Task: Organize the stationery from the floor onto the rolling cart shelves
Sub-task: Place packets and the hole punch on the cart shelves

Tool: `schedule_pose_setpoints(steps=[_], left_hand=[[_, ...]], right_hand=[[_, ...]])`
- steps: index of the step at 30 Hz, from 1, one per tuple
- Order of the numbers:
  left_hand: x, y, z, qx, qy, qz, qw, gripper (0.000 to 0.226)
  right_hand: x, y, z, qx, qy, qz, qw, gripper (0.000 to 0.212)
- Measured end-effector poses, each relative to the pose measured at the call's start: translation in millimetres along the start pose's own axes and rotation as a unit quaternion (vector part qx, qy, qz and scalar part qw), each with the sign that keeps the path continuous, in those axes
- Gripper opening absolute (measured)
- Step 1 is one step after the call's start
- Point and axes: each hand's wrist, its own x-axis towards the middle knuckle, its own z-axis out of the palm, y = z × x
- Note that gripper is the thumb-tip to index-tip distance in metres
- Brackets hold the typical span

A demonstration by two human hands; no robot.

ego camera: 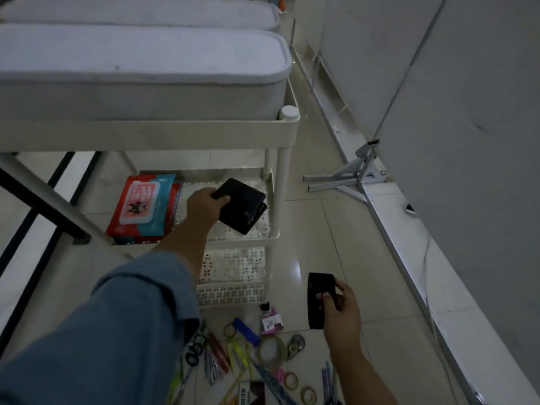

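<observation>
My left hand grips a stack of black notebooks at its near corner, over the right half of the white rolling cart's middle shelf. My right hand holds another black notebook upright above the floor, to the right of the cart's lower shelves. Stationery lies scattered on the floor in front of me: scissors, pens, a blue marker, a large tape roll and small tape rings.
A red and teal wet-wipes pack lies on the left of the middle shelf. A grey-white cushioned bin fills the cart's top. White partition panels with a metal foot line the right side. The floor is glossy tile.
</observation>
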Motion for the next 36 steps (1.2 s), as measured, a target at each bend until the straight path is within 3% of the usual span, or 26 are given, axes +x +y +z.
schedule_pose_setpoints(steps=[2, 6, 11, 20, 23, 28, 36], left_hand=[[3, -3, -1, 0.006, 0.005, 0.014, 1.0, 0.034], [9, 0, -2, 0.018, 0.016, -0.038, 0.999, 0.038], [6, 7, 13, -0.001, 0.089, -0.07, 0.994, 0.042], [2, 19, 27, -0.047, 0.099, -0.075, 0.991, 0.041], [0, 15, 28, -0.08, 0.085, -0.075, 0.99, 0.035], [-23, 16, 17, -0.115, 0.021, -0.06, 0.991, 0.05], [-74, -34, -16, 0.015, 0.042, 0.173, 0.984, 0.042]], right_hand=[[2, 3, 2, 0.003, -0.002, 0.002, 1.0, 0.027], [3, 10, 2, -0.006, 0.001, 0.009, 1.0, 0.028], [5, 14, 3, -0.018, -0.003, 0.016, 1.0, 0.029], [6, 10, 0, -0.022, -0.002, 0.028, 0.999, 0.025], [2, 10, 1, -0.033, -0.008, 0.028, 0.999, 0.023], [-21, -4, 11, -0.047, -0.056, 0.015, 0.997, 0.026], [-62, -53, 50, 0.019, -0.13, 0.022, 0.991, 0.016]])
